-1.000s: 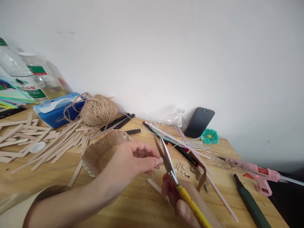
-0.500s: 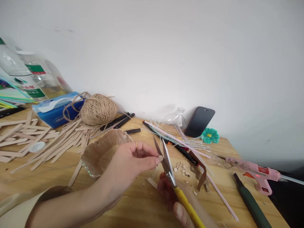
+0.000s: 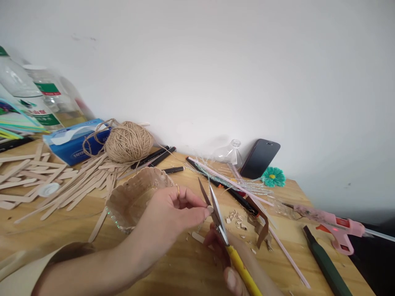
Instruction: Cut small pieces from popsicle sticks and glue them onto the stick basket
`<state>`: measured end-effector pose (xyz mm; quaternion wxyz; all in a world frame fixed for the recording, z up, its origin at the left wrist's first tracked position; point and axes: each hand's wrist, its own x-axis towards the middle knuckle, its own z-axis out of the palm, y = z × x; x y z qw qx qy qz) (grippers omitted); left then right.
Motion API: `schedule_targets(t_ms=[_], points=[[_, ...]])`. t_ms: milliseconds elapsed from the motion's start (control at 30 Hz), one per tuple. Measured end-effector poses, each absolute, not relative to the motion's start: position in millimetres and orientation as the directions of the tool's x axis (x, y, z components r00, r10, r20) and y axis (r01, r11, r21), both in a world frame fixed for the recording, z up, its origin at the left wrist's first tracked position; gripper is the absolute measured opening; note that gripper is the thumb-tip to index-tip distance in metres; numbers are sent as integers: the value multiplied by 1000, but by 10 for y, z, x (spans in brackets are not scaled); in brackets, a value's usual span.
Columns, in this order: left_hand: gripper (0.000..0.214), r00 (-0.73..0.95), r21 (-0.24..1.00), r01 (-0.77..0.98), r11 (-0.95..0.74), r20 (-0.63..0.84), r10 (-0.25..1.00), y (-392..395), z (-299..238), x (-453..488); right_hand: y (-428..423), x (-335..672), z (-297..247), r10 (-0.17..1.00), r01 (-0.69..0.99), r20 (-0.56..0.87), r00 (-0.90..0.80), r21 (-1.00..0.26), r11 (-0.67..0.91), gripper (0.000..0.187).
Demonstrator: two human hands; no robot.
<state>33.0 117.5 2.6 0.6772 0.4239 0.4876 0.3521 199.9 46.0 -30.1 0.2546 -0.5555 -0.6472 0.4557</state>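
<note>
Head view, sole camera. Left hand (image 3: 177,211): thumb and finger pinched together, apparently grasping a thin silvery glitter strand (image 3: 209,183) (mostly hidden at the fingertips, so partly inferred). Right hand (image 3: 218,253): curled round long steel scissors with yellow handles (image 3: 222,234), blades parted, tips pointing away past the left fingertips. The pinch sits right at the blades, presumably so the strand stands steady by the edges. Brown scalloped bowl, glossy inside (image 3: 128,201), rests on the pale wooden table (image 3: 173,267), partly behind the left hand, likely for easy reach. Small pale curled scraps (image 3: 237,218) lie beyond the right hand. Pink plastic glue gun (image 3: 335,224), red light showing, lies well apart from both hands, probably for safety
</note>
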Motion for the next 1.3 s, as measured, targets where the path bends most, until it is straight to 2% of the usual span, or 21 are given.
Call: schedule_targets(t_ms=[1300], points=[[8,277,934,-37,356,-333,901,1160,53,321,453,2042,-349,939,503,-226,-258,-862,-69,71]])
